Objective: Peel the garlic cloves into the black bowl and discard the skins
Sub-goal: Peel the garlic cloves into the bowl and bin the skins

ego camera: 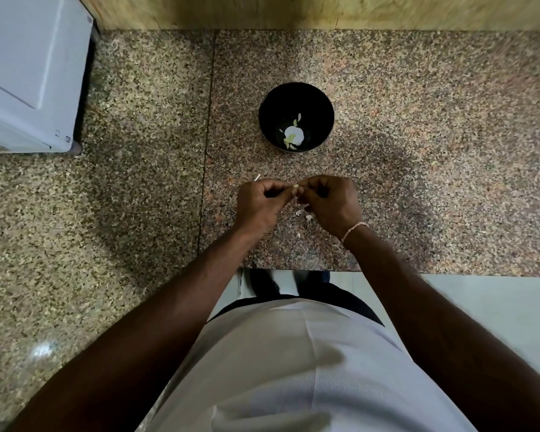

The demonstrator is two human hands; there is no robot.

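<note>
Your two hands meet over the speckled stone tabletop [418, 151], just in front of your body. Your left hand [258, 204] has its fingers curled in, and the thumb and first finger pinch one end of a small pale garlic clove [297, 189]. Your right hand [331, 202] is curled too, and its fingertips pinch the other end of the same clove. The clove is tiny between your fingers, so I cannot tell if its skin is on or partly off. A thin pale strip [257, 178] sticks up behind your left hand; it may be a bit of skin or stem, but it is too small to be sure.

Some small bits of garlic skin [303, 215] lie on the tabletop under your right hand, near your wrist. One more little bit lies closer to the tabletop's edge.

The black bowl [296, 98] stands farther back on the tabletop, well apart from your hands. In its bottom lies a white lump of garlic [294, 134] with a few pale pieces beside it.

You wear a thin band [354, 229] on your right wrist and a white shirt [293, 353]. A white box-like machine [28, 73] sits at the far left of the tabletop. A wooden wall [293, 10] runs along the back.
</note>
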